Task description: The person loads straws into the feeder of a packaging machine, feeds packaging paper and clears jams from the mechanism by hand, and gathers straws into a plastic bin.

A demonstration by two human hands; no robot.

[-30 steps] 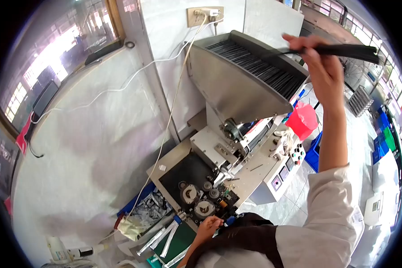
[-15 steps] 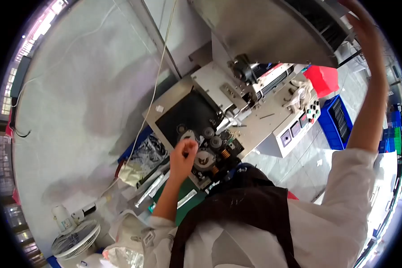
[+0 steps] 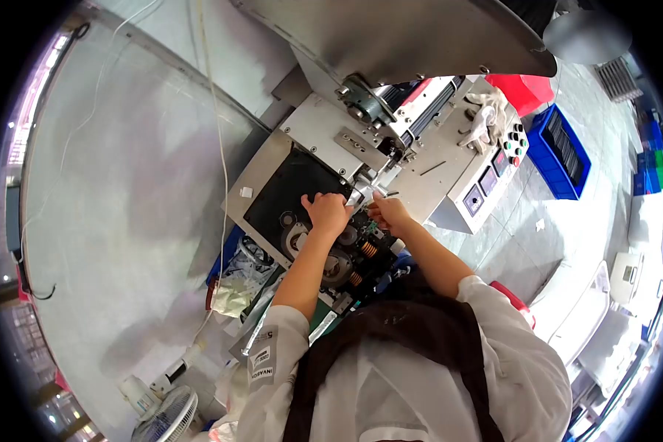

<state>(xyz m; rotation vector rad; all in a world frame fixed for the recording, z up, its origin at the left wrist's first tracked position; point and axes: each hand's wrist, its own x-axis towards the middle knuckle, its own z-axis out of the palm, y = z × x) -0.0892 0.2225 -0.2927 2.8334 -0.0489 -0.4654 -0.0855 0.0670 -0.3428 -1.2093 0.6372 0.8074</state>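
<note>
My left hand (image 3: 328, 214) reaches over the black plate (image 3: 291, 184) of a bench machine. Its fingers are bent, with thumb and forefinger close together by a shiny metal guide (image 3: 366, 187); what they pinch, if anything, is hidden. On the other side of that guide is my right hand (image 3: 390, 212), its fingers closed in a pinch on something too small to name. Below the hands sit metal rollers (image 3: 337, 267) and copper-coloured springs (image 3: 368, 249) on a black mechanism, partly covered by my left forearm.
A large sheet-metal hopper (image 3: 420, 33) overhangs the machine. Gloves (image 3: 486, 121) lie beside a control box (image 3: 485, 180) with buttons. A blue crate (image 3: 560, 151) of dark strips stands on the floor at right. A pale cable (image 3: 219, 132) hangs at left, above a fan (image 3: 166, 420).
My right hand has come down from the raised hopper side to the metal guide. My left hand has moved up and right from the rollers to the guide. The view has shifted.
</note>
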